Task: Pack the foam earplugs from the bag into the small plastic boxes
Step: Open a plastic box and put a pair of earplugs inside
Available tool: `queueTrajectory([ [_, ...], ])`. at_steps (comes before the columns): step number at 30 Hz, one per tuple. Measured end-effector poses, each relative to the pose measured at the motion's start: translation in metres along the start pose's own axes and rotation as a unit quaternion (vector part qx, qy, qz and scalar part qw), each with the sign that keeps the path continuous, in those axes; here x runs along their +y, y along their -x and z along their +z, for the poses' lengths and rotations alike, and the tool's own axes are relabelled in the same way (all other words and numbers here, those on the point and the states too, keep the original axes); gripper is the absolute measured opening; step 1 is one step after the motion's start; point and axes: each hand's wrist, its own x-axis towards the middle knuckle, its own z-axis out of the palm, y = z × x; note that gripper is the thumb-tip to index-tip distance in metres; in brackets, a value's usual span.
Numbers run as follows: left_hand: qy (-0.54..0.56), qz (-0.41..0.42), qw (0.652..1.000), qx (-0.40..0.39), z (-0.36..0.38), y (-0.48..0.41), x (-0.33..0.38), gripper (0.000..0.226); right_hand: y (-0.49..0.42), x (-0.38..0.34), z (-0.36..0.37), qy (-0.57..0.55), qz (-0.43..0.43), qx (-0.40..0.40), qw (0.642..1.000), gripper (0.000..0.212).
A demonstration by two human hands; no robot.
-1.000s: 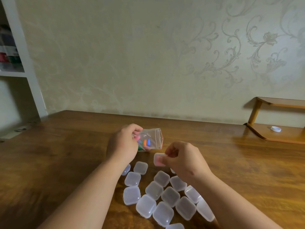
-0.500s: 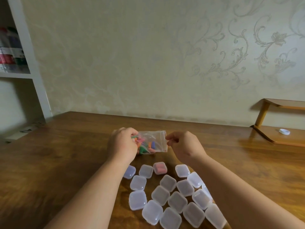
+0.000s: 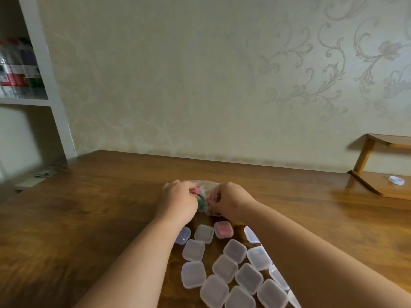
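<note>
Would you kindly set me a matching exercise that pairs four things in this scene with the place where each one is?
Things:
1. bag
2. pink-filled box
3. white cap
4. bottles

Places:
a. on the wooden rack at the right
b. on the white shelf at the left
c. held between the left hand and the right hand
d. on the table, among the clear boxes

Pairs: 1-c; 2-d; 3-a; 4-b

Glossy brown wooden table (image 3: 89, 218) with visible grain, small square frosted translucent plastic boxes (image 3: 224, 268), thin crinkled clear plastic bag (image 3: 210, 196), matt cream wallpaper (image 3: 178, 85) with embossed scrolls
</note>
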Motion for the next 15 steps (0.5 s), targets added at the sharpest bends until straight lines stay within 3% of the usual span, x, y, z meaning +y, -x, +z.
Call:
queueTrajectory([
  [8,-0.029,0.003,1.0,-0.007,0.0,0.0,0.0,0.036,-0.01,-0.001,0.0,-0.099,0.026,0.056,0.993,0.028],
  [15,-0.034,0.0,0.999,-0.014,0.0,0.0,0.001,0.035,-0.018,-0.008,0.008,-0.092,0.05,0.019,0.994,0.025],
])
